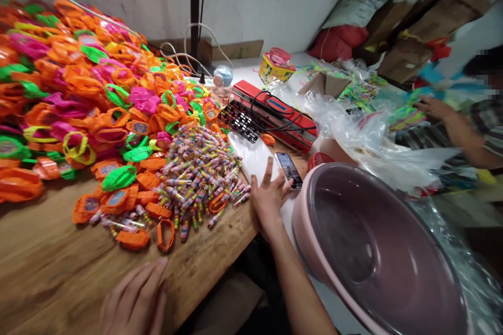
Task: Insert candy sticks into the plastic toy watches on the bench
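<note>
My left hand [135, 298] lies flat on the wooden table [70, 272] at the bottom of the view, fingers stretched out and holding nothing. Just beyond it are orange toy watches [132, 239] and a pile of small candy-filled tubes [196, 172] with pink printed wraps. My right hand [271, 199] is open, its fingers spread over the near end of a stack of clear plastic bags [251, 154]. Beside its fingertips is a smartphone [290, 170] with a lit screen; whether they touch it I cannot tell.
A large heap of bright toy watches [86, 94] covers the back left. Behind the bags stands a red heat sealer [275, 115] with a black cable. An empty pink basin [353, 241] fills the right front. At far right, another person's hand [436, 108] is over colourful strips.
</note>
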Available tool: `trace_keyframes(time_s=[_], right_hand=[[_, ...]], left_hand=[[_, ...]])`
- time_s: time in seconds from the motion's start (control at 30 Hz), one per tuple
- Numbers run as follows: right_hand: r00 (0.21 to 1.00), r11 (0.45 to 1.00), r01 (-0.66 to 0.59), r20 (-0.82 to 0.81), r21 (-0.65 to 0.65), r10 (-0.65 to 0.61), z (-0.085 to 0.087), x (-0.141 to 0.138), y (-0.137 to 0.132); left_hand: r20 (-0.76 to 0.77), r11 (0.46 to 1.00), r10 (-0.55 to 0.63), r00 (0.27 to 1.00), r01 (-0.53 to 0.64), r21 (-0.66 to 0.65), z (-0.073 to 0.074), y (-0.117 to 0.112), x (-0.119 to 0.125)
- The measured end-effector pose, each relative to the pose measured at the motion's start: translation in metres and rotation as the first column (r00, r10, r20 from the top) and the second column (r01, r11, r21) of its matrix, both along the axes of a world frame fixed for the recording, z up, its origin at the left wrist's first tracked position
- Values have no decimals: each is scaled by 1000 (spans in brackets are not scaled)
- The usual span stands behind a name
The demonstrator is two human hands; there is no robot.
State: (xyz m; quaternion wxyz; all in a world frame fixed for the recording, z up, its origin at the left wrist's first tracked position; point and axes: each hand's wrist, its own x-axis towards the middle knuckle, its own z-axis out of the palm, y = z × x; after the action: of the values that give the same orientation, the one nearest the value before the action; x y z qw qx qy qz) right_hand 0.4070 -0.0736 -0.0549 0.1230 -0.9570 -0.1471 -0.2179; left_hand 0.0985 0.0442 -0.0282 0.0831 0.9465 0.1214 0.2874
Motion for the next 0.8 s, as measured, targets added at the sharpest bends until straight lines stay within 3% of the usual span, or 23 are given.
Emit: trace_keyframes(time_s=[0.1,0.27,0.43,0.8], right_hand=[[1000,1000,6,12,13,-7,0,-2,-2],[995,992,100,2,73,-100,0,19,-19],[985,987,160,-70,8,-159,2,30,-21],[987,989,146,-64,-17,-147,0,29,-18]], left_hand=[[15,1000,5,1000,-5,6,3,1,3],[31,1000,-8,1000,7,30,8,6,5],[1,999,-25,1000,25,22,3,8,7],[19,999,-46,999,46,12,4,8,10]])
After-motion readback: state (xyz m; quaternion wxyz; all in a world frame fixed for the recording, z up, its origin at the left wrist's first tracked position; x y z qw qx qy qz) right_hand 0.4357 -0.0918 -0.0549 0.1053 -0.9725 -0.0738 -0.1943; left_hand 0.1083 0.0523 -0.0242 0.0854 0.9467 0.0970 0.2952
